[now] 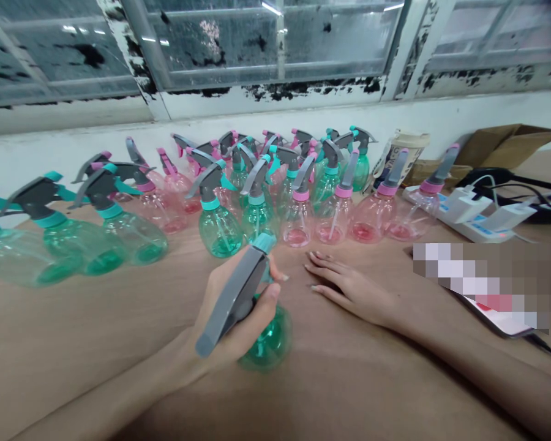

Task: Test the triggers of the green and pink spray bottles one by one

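Note:
My left hand (232,306) is wrapped round the neck of a green spray bottle (270,343) with a grey and teal trigger head. The bottle stands over the table in front of me, its head pointing away. My right hand (349,285) lies flat on the wooden table (349,386) with fingers stretched out, apart from the bottle. Just beyond the hands stand another green spray bottle (220,229) and a pink spray bottle (298,223), part of a row. The fingers behind the held bottle's neck are partly hidden.
Several more green spray bottles (135,236) stand at the left, with pink ones behind. On the right are a power strip (477,229) with white plugs, a phone (505,318) on a cable, a paper cup (408,150) and a cardboard box (505,147). Windows rise behind.

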The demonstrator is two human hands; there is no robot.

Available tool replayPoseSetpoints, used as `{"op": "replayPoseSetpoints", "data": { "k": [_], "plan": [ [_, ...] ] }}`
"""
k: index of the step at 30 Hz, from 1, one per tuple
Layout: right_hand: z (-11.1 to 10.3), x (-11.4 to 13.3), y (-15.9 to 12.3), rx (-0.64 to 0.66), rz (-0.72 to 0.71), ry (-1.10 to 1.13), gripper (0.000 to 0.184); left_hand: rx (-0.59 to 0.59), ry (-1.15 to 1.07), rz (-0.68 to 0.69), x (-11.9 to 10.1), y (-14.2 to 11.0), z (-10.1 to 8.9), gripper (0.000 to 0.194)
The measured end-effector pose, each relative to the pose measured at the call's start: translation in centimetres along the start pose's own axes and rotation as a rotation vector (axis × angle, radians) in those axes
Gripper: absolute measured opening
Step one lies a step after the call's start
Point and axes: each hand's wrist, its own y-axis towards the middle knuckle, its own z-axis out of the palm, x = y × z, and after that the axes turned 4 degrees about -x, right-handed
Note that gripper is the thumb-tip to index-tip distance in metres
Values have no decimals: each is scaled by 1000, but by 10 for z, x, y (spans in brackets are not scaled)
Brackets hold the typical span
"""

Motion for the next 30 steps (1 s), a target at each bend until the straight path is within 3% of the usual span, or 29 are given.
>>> {"op": "replayPoseSetpoints", "data": {
  "k": [12,30],
  "plan": [
    [0,-1,-1,-24,5,42,53,3,-28,12,1,-2,4,31],
    [0,-1,-1,-24,10,48,53,22,-7,19,0,-2,3,29]
  ]
}}
